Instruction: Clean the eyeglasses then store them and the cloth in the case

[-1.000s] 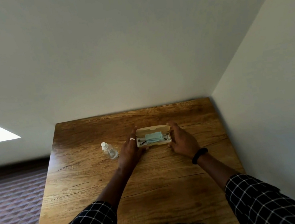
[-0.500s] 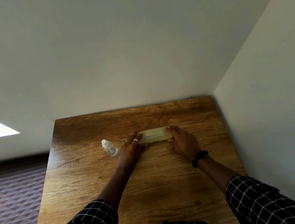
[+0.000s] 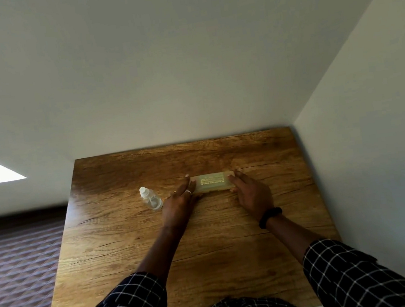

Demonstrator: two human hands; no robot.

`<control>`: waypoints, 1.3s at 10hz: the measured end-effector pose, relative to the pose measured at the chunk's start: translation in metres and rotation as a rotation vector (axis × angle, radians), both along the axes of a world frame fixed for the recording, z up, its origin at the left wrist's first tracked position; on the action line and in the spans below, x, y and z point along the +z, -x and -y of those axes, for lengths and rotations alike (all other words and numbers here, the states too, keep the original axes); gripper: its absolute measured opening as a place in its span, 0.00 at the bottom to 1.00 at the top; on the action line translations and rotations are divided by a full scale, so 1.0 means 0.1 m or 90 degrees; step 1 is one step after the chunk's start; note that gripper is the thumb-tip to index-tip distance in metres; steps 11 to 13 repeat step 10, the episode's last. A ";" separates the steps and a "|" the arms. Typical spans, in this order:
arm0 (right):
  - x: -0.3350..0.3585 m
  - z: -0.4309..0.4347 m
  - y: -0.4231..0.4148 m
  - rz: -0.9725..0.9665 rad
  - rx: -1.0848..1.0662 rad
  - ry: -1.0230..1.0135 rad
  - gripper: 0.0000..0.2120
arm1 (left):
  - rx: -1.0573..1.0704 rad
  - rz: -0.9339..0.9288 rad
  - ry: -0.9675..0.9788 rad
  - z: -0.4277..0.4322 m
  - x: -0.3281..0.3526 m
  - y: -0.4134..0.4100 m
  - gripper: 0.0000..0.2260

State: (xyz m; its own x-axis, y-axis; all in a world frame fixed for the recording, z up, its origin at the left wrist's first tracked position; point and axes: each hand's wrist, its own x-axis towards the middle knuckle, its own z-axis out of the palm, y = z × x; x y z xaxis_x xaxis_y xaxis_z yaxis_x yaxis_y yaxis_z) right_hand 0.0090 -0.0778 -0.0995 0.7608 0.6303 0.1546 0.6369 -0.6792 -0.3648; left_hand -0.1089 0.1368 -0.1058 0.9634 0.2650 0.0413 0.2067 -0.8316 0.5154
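Observation:
A cream eyeglass case (image 3: 212, 182) with gold lettering on its lid lies closed on the wooden table (image 3: 207, 242), towards the back. My left hand (image 3: 180, 204) holds its left end, fingers stretched along the side. My right hand (image 3: 251, 193) holds its right end the same way. The eyeglasses and the cloth are hidden inside the closed case.
A small clear spray bottle (image 3: 150, 198) lies on the table just left of my left hand. The table stands in a corner, with a wall behind it and another along its right edge. Patterned carpet (image 3: 17, 273) lies to the left.
The case was open with the blue cloth lying over the glasses inside. The lid came down and the case is now closed between my two hands.

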 end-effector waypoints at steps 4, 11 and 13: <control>-0.03 0.01 0.03 -0.019 -0.026 0.008 0.19 | 0.012 -0.018 0.031 0.01 -0.02 0.00 0.24; 0.17 0.03 0.03 0.034 -0.018 0.061 0.21 | 0.019 -0.037 0.012 0.17 0.17 0.05 0.29; 0.17 0.03 0.03 0.034 -0.018 0.061 0.21 | 0.019 -0.037 0.012 0.17 0.17 0.05 0.29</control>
